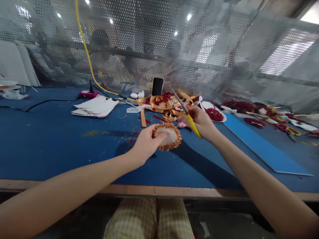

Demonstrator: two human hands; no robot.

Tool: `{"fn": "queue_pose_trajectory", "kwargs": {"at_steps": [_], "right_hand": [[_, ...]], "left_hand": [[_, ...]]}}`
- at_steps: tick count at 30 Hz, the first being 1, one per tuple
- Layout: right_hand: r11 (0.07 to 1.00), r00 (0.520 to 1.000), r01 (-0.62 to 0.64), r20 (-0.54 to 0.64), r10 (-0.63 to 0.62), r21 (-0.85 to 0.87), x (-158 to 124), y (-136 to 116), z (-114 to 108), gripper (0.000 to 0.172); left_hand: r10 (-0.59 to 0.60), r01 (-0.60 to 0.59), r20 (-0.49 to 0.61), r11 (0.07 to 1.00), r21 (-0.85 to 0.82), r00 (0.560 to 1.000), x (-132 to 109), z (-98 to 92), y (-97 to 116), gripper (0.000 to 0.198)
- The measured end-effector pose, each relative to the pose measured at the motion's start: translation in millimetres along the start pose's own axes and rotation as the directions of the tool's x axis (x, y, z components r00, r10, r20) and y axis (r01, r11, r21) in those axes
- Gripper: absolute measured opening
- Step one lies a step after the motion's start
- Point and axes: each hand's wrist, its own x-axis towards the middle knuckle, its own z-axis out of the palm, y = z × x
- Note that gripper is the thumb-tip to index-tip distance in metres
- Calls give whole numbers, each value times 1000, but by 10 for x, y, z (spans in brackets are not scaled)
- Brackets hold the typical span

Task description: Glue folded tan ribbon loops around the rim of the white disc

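Observation:
My left hand (147,143) grips a round rosette (176,139) with a pale flat backing and a gathered copper-orange ribbon edge. The thumb presses on the backing while the fingers are hidden behind it. To the right, my right hand (199,122) is closed around a pair of scissors (191,124) with yellow handles. Their blades point up and to the left, away from the rosette. Beyond both hands lies a tangled heap of orange ribbon (161,104) with dark red pieces in it. A small pink object (181,125) sits below the right hand.
A stack of white sheets (96,107) and a magenta power strip (88,95) are at left. A phone (157,87) stands behind the ribbon. White discs with a dark red rosette (214,115), a blue board (264,146) and red scraps (254,122) lie right. Perforated mesh (139,39) rises behind.

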Motion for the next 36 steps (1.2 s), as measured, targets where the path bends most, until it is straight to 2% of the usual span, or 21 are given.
{"fn": "queue_pose_trajectory", "kwargs": {"at_steps": [2, 6, 9, 12, 16, 21, 24, 27, 31, 36], "right_hand": [[998, 999, 6, 35, -8, 67, -205, 95, -94, 49], [995, 987, 103, 124, -103, 10, -467, 221, -226, 41], [983, 958, 183, 228, -173, -23, -518, 284, -271, 42], [980, 941, 196, 289, -177, -40, -526, 287, -285, 49], [970, 943, 216, 281, -178, -110, -536, 196, -285, 60], [934, 951, 249, 248, -185, -258, -532, 91, -277, 61], [920, 960, 233, 227, -165, -315, -525, 72, -275, 66], [916, 964, 223, 215, -157, -333, -524, 70, -273, 68], [918, 966, 205, 221, -135, -339, -528, 81, -269, 66], [924, 961, 214, 239, -141, -316, -533, 109, -258, 62]], "left_hand": [[44, -42, -17, 997, 69, 999, -6, -20, 10, 19], [119, -119, 8, 983, 142, 993, -13, -62, 29, 19], [142, -142, 11, 983, 118, 990, -8, -77, 34, 20], [152, -153, 38, 988, 35, 988, 6, -76, 31, 21], [179, -180, 57, 984, 14, 982, 11, -63, 25, 17], [139, -114, 130, 976, -188, 982, -11, -31, 16, 22], [123, -103, 128, 982, -156, 984, -3, -23, -17, 23], [156, -140, 116, 981, -137, 981, 13, -22, -57, 24], [167, -148, 131, 979, -139, 977, 15, -30, -73, 23], [188, -185, 129, 982, -38, 974, 28, -49, -92, 24]]}}
